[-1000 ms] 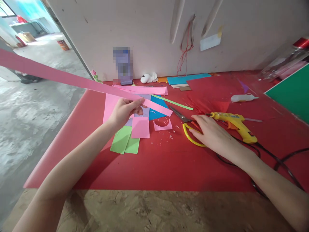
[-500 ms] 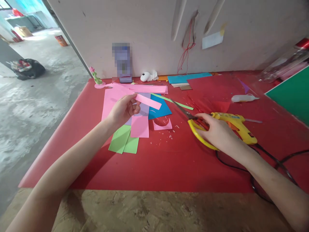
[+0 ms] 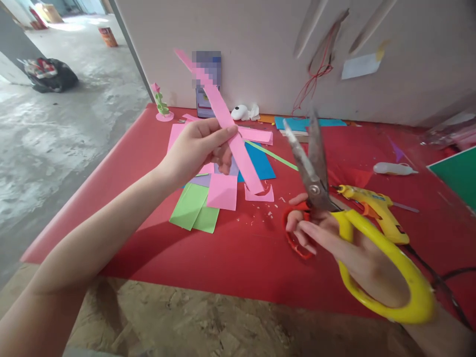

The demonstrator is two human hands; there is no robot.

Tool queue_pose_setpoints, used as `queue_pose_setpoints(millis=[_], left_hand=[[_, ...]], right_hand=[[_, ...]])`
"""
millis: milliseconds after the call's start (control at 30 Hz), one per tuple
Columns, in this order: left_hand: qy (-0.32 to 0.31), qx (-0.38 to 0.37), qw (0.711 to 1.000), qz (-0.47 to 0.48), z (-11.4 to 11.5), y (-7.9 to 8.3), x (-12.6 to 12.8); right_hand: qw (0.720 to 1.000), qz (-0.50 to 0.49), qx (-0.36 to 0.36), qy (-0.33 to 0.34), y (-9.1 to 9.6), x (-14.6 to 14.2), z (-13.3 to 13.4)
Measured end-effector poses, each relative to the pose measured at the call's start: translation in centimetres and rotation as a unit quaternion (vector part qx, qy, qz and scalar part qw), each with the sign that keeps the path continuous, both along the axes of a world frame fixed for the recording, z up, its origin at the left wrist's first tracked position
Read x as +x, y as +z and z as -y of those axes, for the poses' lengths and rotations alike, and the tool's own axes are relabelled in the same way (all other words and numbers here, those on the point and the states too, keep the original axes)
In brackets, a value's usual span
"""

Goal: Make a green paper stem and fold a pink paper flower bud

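Note:
A long pink paper strip [image 3: 219, 106] is pinched between the thumb and fingers of my left hand [image 3: 204, 144], raised over the table and slanting from upper left to lower right. My right hand [image 3: 327, 238] grips scissors [image 3: 316, 191] with one yellow and one red handle, fingers through the loops. Their blades are spread and point up and away, apart from the strip. Below my left hand lie a pink paper square [image 3: 223, 192], green paper pieces [image 3: 189, 206], a blue sheet [image 3: 260, 161] and a cut pink scrap [image 3: 266, 193].
A yellow glue gun [image 3: 379, 206] with a dark cord lies right of the scissors. Behind are a white bottle [image 3: 394, 168], blue paper [image 3: 312, 122], a phone [image 3: 208, 101] against the wall and a small paper flower [image 3: 160, 104]. A green board [image 3: 457, 173] stands at the right.
My left hand has lifted the pink strip and turned it steeper. The scissors have come up closer to the camera, and their blades have spread apart. The view has shifted slightly.

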State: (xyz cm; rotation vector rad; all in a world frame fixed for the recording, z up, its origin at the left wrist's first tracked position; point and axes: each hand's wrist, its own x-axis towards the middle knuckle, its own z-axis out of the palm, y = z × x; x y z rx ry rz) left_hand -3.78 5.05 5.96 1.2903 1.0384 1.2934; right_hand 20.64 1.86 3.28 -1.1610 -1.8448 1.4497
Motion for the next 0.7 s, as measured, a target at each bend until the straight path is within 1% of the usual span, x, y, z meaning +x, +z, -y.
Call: queue_pose_setpoints(millis=[67, 133, 233, 367, 433, 533, 633, 700], left_hand=[[-0.009, -0.003, 1.0, -0.006, 0.2, -0.2, 0.5], [-0.022, -0.016, 1.0, -0.015, 0.5, -0.5, 1.1], [-0.046, -0.034, 0.998, -0.016, 0.8, -0.7, 1.8], [-0.071, -0.046, 0.996, -0.023, 1.3, -0.8, 2.4], [-0.106, -0.029, 0.992, -0.057, 1.6, -1.0, 2.7], [-0.155, 0.008, 0.978, -0.142, 2.1, -1.4, 3.1], [-0.162, 0.031, 0.965, -0.203, 2.5, -1.9, 3.5], [-0.148, 0.06, 0.963, -0.216, 2.6, -2.2, 3.7]], right_hand=[[0.998, -0.018, 0.049, -0.037, 0.5, -1.3, -0.2], [0.995, -0.032, 0.067, -0.064, 0.9, -2.5, -0.6], [0.994, -0.025, 0.088, -0.058, 1.2, -3.8, -1.3], [0.993, -0.007, 0.096, -0.061, 1.9, -4.4, -1.6], [0.992, 0.008, 0.109, -0.065, 2.1, -4.2, -1.7], [0.985, 0.029, 0.158, -0.059, 2.2, -3.8, -1.8], [0.979, 0.037, 0.198, -0.04, 2.1, -3.5, -1.9], [0.978, 0.039, 0.204, -0.03, 2.0, -3.4, -2.0]])
